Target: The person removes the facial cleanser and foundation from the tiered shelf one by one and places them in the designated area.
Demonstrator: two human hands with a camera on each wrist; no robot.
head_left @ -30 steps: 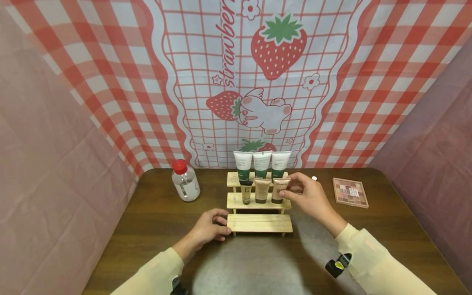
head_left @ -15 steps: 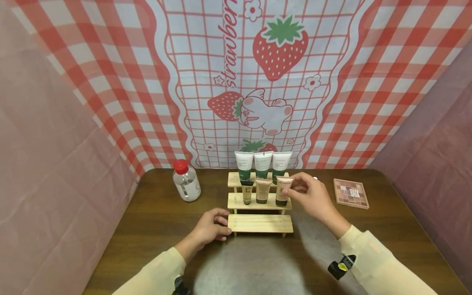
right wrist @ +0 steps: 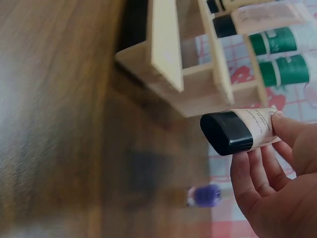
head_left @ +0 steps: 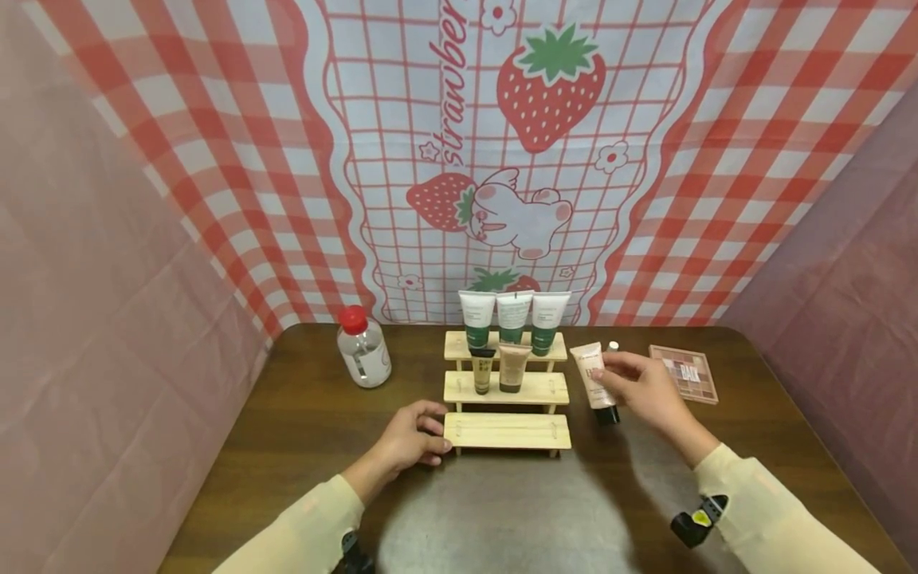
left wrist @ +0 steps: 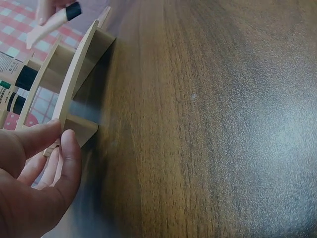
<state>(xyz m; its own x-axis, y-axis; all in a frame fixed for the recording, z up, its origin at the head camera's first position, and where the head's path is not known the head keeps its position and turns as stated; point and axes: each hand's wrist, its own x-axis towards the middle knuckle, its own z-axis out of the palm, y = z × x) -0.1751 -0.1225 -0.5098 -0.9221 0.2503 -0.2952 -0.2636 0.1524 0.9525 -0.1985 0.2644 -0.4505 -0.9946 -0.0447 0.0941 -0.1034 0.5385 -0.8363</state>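
Observation:
My right hand point(head_left: 645, 391) pinches a pale beige cosmetic tube point(head_left: 591, 376) by its side, just right of the wooden step stand point(head_left: 505, 430). The tube tilts with its black cap point(right wrist: 228, 133) down, held above the table. At the stand's left end, my left hand point(head_left: 412, 437) holds the lowest step between thumb and fingers, as the left wrist view point(left wrist: 42, 183) shows. On the middle step stand a small black-capped tube point(head_left: 482, 373) and a beige tube point(head_left: 512, 367). Three white-and-green tubes point(head_left: 512, 315) stand on the top step.
A clear bottle with a red cap point(head_left: 364, 351) stands at the back left. A flat makeup palette point(head_left: 692, 375) lies at the right, partly behind my right hand. A small purple bottle point(right wrist: 204, 196) is near that hand. A checked strawberry cloth point(head_left: 495, 159) hangs behind the dark wooden table point(head_left: 287, 470).
My right hand has lifted the beige tube off the right end of the middle step and carried it rightward, tilting it. The left hand has kept its place on the stand.

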